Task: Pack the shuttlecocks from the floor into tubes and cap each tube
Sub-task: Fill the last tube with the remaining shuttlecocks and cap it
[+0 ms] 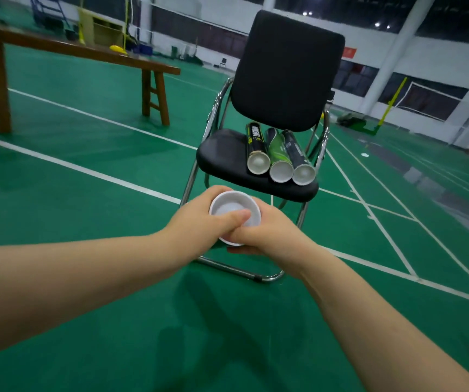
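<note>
now left hand (196, 220), right hand (271, 236) grip tube (229, 206) near chair (256, 190) edge, floor (86, 321) open

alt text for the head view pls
The left hand and right hand grip a tube end-on, its white end facing the camera, left thumb across it. Behind, three tubes lie side by side on a black chair on green court floor.

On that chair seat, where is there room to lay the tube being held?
The chair seat is bare between its left edge and the black-and-yellow tube. Its right is crowded: that tube, the green tube and the dark tube lie side by side.
</note>
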A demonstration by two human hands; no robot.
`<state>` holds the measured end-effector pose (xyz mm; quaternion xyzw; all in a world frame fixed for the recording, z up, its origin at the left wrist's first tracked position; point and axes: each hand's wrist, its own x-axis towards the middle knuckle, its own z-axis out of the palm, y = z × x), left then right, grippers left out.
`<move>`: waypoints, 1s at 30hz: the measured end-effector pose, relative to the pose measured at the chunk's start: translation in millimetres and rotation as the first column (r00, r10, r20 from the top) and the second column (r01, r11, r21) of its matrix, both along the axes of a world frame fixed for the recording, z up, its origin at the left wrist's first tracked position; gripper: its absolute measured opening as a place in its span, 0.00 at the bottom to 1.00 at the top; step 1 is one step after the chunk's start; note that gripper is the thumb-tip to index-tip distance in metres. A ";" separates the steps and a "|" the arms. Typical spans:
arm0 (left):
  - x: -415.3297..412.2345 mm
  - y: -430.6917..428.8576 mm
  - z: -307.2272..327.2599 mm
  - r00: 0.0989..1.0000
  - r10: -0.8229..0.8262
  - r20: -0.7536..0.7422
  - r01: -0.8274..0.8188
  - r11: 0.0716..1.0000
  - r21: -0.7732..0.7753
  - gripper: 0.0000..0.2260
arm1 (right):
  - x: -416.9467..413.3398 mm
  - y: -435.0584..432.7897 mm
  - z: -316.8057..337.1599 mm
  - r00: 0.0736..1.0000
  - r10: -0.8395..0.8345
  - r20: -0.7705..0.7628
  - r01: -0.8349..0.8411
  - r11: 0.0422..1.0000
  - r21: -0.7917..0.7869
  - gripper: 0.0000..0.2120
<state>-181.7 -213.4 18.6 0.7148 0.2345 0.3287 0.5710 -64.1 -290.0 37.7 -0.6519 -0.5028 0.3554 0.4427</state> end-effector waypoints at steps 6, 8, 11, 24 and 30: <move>-10.8 3.1 37.3 0.993 0.047 0.110 -0.069 0.975 0.211 0.14 | -9.7 3.5 31.6 0.995 -0.008 0.103 -0.015 0.974 0.225 0.22; -12.8 5.6 46.1 0.988 0.040 0.149 -0.081 0.954 0.288 0.12 | -9.4 6.3 40.0 0.988 -0.018 0.152 -0.028 0.955 0.294 0.23; -11.1 14.4 51.5 0.982 0.015 0.186 -0.085 0.923 0.376 0.13 | -8.6 14.5 43.9 0.986 -0.030 0.167 -0.035 0.926 0.375 0.26; 58.8 93.5 40.5 0.992 -0.106 0.066 0.036 0.749 0.661 0.30 | 53.3 62.1 18.7 0.871 -0.291 0.397 0.036 0.842 0.538 0.28; 110.3 136.1 9.5 0.999 -0.044 -0.032 0.054 0.695 0.717 0.42 | 104.2 96.8 -13.4 0.820 -0.287 0.495 0.054 0.900 0.432 0.32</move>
